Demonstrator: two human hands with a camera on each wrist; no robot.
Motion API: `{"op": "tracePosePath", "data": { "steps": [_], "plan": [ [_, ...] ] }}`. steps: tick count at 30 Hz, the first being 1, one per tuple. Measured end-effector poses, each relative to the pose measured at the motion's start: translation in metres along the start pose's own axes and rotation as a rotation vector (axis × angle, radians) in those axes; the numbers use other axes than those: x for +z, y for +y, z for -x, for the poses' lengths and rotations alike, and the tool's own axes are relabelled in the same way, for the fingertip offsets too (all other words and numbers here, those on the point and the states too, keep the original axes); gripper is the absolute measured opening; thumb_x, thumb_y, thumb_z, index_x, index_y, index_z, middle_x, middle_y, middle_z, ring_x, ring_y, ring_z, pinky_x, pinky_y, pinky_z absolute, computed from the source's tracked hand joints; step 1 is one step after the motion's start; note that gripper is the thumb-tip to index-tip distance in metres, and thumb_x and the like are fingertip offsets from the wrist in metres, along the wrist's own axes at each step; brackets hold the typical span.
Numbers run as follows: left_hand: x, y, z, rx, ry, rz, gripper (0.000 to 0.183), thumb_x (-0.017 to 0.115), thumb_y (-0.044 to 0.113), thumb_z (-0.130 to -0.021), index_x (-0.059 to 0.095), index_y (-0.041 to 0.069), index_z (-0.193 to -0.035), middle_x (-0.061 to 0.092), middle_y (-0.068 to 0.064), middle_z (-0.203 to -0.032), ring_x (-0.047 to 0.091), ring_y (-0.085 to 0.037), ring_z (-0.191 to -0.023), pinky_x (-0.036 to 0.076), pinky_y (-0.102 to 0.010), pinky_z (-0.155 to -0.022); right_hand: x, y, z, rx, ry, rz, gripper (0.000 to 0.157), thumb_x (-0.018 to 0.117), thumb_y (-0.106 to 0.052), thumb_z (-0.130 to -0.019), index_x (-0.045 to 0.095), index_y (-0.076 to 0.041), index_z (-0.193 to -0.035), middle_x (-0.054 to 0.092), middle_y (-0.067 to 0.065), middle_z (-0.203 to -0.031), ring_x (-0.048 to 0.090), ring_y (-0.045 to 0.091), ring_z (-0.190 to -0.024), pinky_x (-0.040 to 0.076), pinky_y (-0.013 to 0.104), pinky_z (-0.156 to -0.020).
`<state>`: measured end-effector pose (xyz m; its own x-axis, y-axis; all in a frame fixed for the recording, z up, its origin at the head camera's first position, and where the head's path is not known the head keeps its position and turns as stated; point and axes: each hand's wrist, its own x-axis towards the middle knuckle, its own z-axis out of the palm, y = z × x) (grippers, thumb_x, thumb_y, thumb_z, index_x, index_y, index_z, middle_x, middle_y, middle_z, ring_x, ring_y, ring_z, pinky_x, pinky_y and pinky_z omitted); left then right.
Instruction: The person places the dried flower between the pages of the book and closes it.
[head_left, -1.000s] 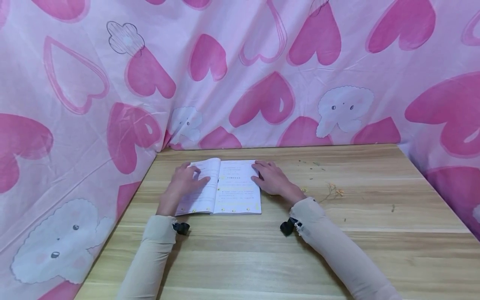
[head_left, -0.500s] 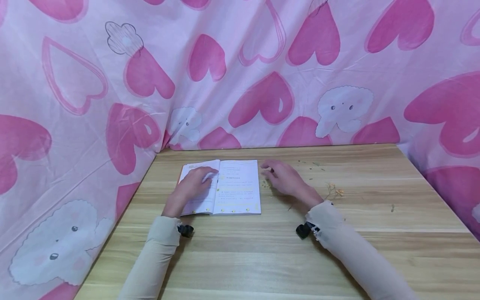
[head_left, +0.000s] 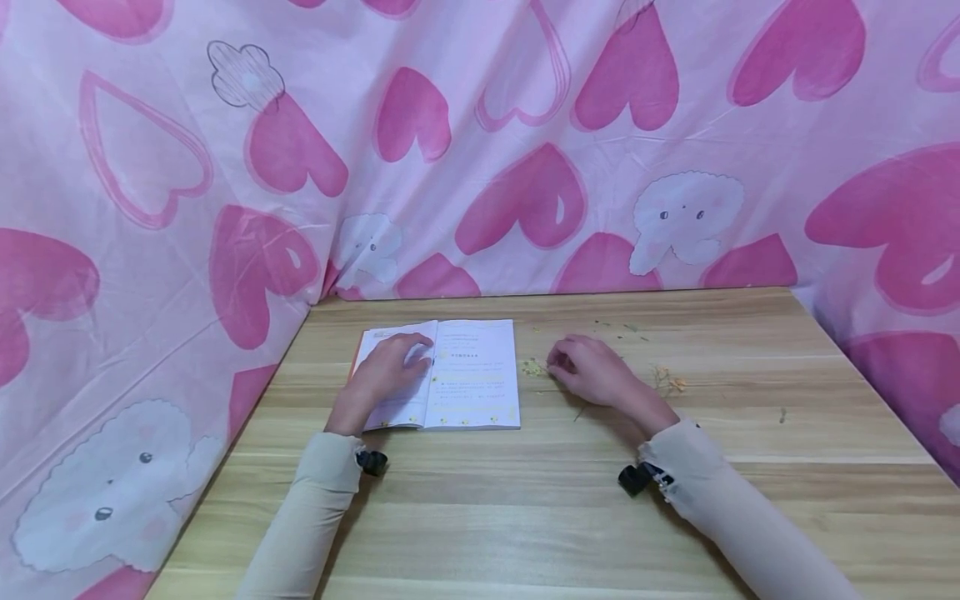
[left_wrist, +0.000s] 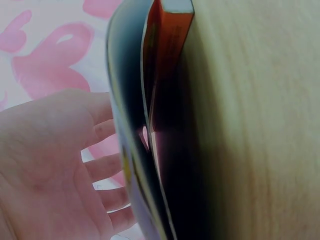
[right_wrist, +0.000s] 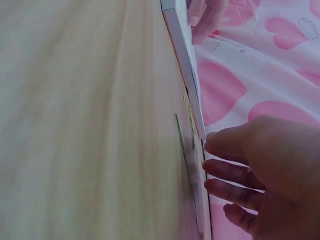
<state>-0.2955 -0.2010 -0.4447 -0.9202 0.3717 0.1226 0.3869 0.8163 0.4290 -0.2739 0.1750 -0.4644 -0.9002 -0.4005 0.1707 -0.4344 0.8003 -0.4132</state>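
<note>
An open book [head_left: 480, 392] with white printed pages lies on the table. My left hand [head_left: 382, 371] rests on its left page, fingers slightly bent and gripping nothing. In the left wrist view the pages [left_wrist: 127, 130] arch up beside that hand's fingers, above an orange cover edge [left_wrist: 172, 37]. To the right of the book, my right hand [head_left: 596, 371] is low over the table with loosely curled fingers. Small yellowish dried flowers [head_left: 533, 367] lie just left of its fingertips. The right wrist view has a thin green stem [right_wrist: 184, 155] near the fingers, which appear to hold nothing.
A dried sprig with orange-yellow tips [head_left: 670, 381] lies right of my right hand. Green plant bits [head_left: 630, 327] are scattered farther back, and another small piece [head_left: 783, 415] lies farther right. Pink heart-patterned cloth [head_left: 517, 200] borders the wooden table [head_left: 480, 517].
My right hand has left the book's right edge and moved right and slightly nearer, uncovering the yellowish flowers. My left hand has shifted a little right, inward over the left page.
</note>
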Motion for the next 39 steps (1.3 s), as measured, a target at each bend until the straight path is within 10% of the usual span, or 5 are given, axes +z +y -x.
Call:
{"op": "tracePosePath", "data": {
  "steps": [39],
  "plan": [
    [0.0, 0.005, 0.002, -0.091, -0.043, -0.015, 0.037, 0.067, 0.025, -0.106, 0.068, 0.013, -0.141, 0.067, -0.017, -0.148, 0.059, -0.039, -0.144, 0.049, -0.059, -0.118, 0.002, 0.0, 0.012, 0.062, -0.065, 0.053, 0.009, 0.072, -0.02, -0.104, 0.073, -0.017, -0.096, 0.067, -0.003, -0.092, 0.06, 0.012, -0.08, 0.055, 0.037, -0.076]
  ]
}}
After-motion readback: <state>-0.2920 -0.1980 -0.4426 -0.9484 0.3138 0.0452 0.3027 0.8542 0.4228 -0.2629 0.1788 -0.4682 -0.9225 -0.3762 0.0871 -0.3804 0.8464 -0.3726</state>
